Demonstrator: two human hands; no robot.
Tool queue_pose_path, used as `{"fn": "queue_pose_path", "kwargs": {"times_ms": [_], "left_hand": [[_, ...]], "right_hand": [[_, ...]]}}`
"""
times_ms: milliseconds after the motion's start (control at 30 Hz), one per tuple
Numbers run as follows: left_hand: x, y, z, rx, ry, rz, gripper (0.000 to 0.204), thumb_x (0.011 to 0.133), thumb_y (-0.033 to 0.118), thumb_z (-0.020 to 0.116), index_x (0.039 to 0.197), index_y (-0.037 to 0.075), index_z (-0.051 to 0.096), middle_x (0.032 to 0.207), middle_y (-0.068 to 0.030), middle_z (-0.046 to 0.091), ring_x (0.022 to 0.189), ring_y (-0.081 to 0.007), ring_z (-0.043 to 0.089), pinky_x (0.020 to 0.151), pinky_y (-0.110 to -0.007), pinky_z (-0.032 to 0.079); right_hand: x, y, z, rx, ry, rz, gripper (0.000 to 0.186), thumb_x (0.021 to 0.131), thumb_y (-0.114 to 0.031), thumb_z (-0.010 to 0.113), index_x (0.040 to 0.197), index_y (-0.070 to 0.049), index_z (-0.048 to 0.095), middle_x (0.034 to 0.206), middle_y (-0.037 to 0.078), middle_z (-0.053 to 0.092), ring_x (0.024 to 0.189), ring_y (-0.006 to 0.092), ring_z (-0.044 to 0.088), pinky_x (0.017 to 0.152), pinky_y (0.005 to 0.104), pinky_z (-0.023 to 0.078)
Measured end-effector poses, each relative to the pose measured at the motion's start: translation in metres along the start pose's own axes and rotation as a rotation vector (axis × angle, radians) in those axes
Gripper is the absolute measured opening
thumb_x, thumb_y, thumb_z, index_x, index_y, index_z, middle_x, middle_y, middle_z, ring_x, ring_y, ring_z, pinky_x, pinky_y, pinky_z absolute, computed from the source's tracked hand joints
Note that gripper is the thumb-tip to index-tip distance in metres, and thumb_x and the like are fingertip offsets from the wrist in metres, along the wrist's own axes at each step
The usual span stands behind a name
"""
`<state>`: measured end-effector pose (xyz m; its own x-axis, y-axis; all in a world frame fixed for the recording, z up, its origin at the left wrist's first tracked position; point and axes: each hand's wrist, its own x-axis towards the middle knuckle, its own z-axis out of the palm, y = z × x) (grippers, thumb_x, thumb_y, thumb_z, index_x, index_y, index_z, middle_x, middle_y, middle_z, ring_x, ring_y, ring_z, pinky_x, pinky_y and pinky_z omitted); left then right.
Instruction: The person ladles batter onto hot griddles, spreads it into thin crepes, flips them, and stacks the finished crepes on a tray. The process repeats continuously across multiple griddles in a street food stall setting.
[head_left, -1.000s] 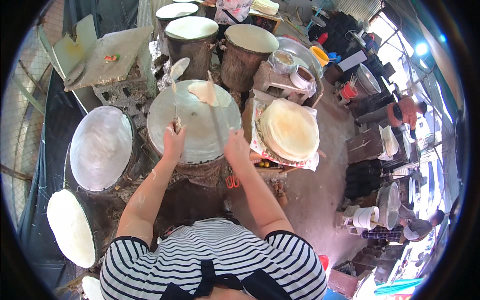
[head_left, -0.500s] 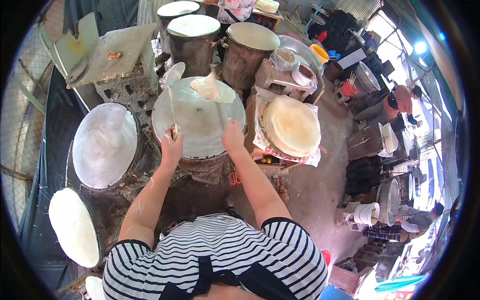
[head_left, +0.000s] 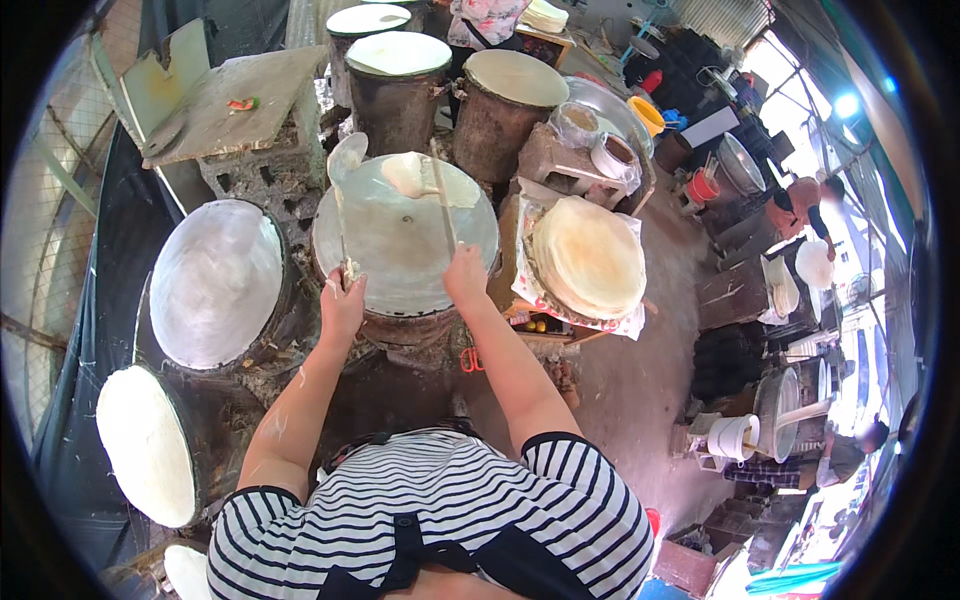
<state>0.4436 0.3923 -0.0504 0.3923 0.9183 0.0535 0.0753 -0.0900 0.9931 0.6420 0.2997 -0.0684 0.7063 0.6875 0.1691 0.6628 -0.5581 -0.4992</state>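
Observation:
My left hand (head_left: 343, 308) is closed round the batter-smeared handle of a metal ladle (head_left: 346, 152), whose round head is over the far left rim of a round griddle (head_left: 395, 260). My right hand (head_left: 465, 275) grips a long flat stick (head_left: 443, 200), which reaches across the griddle into pale batter (head_left: 410, 175) near the far edge. Right of the griddle, a stack of round thin flatbreads (head_left: 590, 255) lies on printed paper. Behind the stack, a tub (head_left: 612, 155) and a covered bowl (head_left: 575, 123) stand on a block.
Pale-topped griddles (head_left: 215, 280) stand along my left, with drums (head_left: 395, 100) behind. A board on blocks (head_left: 230, 85) is at back left. Past the floor (head_left: 650, 400) on the right, co-workers (head_left: 790, 210) work among drums, buckets (head_left: 733, 437) and basins.
My right hand and stick have shifted slightly inward over the griddle, in the batter at the far edge. At right, a co-worker now holds up a round white sheet.

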Motion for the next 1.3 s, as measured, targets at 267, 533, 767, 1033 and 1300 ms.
{"fn": "queue_pose_path", "kwargs": {"times_ms": [267,533,767,1033,1300], "left_hand": [[-0.018,0.027,-0.006,-0.060,0.059,-0.116,0.023,0.085,0.012,0.059,0.103,-0.001,0.052,0.061,0.0013,0.048,0.045,-0.0071,0.044,0.041,-0.024,0.035],[-0.031,0.022,0.000,-0.092,0.127,-0.148,0.027,0.086,0.011,0.059,0.108,-0.002,0.052,0.073,0.0005,0.053,0.055,-0.0059,0.045,0.048,-0.023,0.037],[-0.037,0.025,0.004,-0.059,0.204,-0.136,0.022,0.085,0.012,0.059,0.102,-0.001,0.052,0.066,0.0009,0.050,0.046,-0.0058,0.043,0.040,-0.022,0.034],[-0.061,0.036,0.016,-0.012,0.329,-0.134,0.023,0.084,0.014,0.062,0.099,0.000,0.052,0.065,0.0006,0.049,0.043,-0.0064,0.044,0.037,-0.022,0.033],[-0.073,0.053,0.017,-0.097,0.377,-0.198,0.022,0.084,0.016,0.063,0.097,0.001,0.052,0.063,0.0013,0.048,0.043,-0.0061,0.043,0.037,-0.022,0.033]], "right_hand": [[-0.015,-0.024,0.011,0.105,-0.066,-0.182,0.016,0.078,-0.001,0.050,0.094,0.001,0.054,0.096,0.021,0.053,0.085,0.0373,0.059,0.074,0.0442,0.049],[0.037,0.014,0.002,-0.053,-0.070,-0.237,0.016,0.079,-0.004,0.050,0.094,0.002,0.054,0.093,0.020,0.054,0.085,0.0364,0.059,0.073,0.0445,0.049],[0.001,0.014,-0.013,0.170,-0.281,-0.415,0.020,0.078,-0.003,0.050,0.097,-0.001,0.054,0.097,0.020,0.052,0.090,0.0380,0.057,0.076,0.0468,0.047],[0.070,0.028,-0.019,0.016,-0.274,-0.417,0.024,0.079,-0.004,0.048,0.102,0.000,0.055,0.097,0.020,0.052,0.090,0.0376,0.056,0.075,0.0456,0.047],[0.047,0.053,-0.035,0.162,-0.423,-0.636,0.031,0.080,-0.005,0.049,0.110,-0.004,0.056,0.097,0.019,0.054,0.090,0.0368,0.057,0.074,0.0448,0.048]]}}
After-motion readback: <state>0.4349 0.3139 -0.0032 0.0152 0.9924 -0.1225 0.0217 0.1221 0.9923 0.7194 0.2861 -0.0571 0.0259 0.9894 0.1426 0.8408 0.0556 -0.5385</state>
